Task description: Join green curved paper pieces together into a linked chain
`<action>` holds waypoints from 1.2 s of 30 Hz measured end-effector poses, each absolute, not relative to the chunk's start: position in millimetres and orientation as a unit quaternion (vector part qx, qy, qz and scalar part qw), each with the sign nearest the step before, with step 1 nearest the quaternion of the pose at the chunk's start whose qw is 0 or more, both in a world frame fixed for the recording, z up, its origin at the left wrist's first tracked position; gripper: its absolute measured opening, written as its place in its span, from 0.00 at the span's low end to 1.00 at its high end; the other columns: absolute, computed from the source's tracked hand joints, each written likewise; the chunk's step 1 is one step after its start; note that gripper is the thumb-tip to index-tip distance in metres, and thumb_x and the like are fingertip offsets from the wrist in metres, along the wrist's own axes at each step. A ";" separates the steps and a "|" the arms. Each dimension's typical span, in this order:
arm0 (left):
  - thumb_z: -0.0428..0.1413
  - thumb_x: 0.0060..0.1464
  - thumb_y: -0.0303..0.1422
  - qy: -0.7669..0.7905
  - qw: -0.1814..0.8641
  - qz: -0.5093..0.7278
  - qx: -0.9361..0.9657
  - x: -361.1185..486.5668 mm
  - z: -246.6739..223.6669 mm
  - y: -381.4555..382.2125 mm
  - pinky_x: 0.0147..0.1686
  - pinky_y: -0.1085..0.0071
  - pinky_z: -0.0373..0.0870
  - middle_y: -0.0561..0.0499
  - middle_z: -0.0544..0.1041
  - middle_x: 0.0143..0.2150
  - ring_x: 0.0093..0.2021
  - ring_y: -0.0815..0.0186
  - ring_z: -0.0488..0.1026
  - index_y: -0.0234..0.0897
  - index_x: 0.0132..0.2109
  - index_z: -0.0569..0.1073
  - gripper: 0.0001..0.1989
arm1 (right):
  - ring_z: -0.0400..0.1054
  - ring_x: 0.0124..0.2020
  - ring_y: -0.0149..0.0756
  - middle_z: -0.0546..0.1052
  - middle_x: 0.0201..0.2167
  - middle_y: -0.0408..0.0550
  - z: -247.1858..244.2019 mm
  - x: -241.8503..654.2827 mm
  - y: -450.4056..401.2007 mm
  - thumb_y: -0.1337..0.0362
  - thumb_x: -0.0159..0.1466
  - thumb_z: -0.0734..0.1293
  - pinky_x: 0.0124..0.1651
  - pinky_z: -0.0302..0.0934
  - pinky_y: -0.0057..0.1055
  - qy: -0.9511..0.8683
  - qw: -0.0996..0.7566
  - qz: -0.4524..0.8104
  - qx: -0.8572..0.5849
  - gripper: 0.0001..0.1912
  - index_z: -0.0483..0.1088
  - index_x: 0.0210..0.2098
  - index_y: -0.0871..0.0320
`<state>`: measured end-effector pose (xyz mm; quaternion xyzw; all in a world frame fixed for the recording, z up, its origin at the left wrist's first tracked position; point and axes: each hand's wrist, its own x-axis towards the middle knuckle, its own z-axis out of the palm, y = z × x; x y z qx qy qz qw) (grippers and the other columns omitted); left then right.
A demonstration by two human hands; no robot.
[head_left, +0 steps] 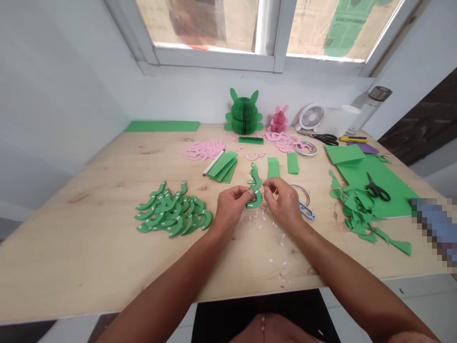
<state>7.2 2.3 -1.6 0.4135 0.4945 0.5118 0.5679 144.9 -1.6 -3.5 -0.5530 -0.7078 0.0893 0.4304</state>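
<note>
Two hands right at centre table: the left hand (231,206) pinches a green paper crescent (255,182), long axis pointing straight away over the wooden table (71,252), and the right hand (283,202), just beside it, pinches its edge!

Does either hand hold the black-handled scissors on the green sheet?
No, the black-handled scissors lie on the green paper sheet, while the left hand and right hand pinch a curved green strip.

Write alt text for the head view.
The left hand and right hand pinch curved green paper above a wooden table. A heap of green crescents lies left; scissors rest on a green sheet at right. A green honeycomb figure stands behind.
</note>
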 end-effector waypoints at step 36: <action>0.62 0.38 0.36 0.440 0.597 0.567 0.358 2.4 3.8 5.4 0.31 0.72 0.65 0.48 0.77 0.26 0.28 0.68 0.70 0.33 0.28 0.74 0.10 | 0.57 0.18 0.26 0.67 0.18 0.38 7.2 138.5 -1.6 0.59 0.50 0.67 0.22 0.49 0.24 -0.475 0.487 0.529 -0.507 0.10 0.66 0.24 0.59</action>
